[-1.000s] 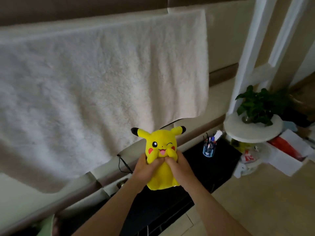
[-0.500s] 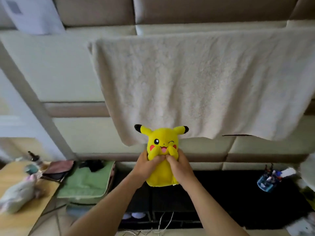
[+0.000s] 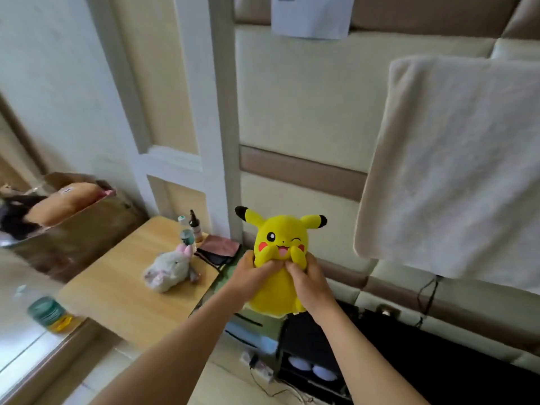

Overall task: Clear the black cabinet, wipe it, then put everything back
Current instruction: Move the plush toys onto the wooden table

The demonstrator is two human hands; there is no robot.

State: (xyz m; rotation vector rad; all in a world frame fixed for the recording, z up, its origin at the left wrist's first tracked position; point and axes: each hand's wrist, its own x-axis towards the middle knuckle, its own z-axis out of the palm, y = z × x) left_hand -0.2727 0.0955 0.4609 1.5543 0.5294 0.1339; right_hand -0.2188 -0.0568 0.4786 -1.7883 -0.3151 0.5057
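Black cabinet sits low at right, under my right forearm. My left hand and right hand both grasp the yellow plush toy, thumbs meeting below its chin. It is upright, facing me, above the cabinet's left end. Farther left: wooden table, grey stuffed animal near its far edge, bottles at the far corner. White towel hangs on the wall, right.

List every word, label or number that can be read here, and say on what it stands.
No text can be read.
On the white paper sheet: one small mark at its top edge, too blurred to read.
On the bottles standing on the wooden table: labels too small to read.
On the yellow plush toy: no writing shows.
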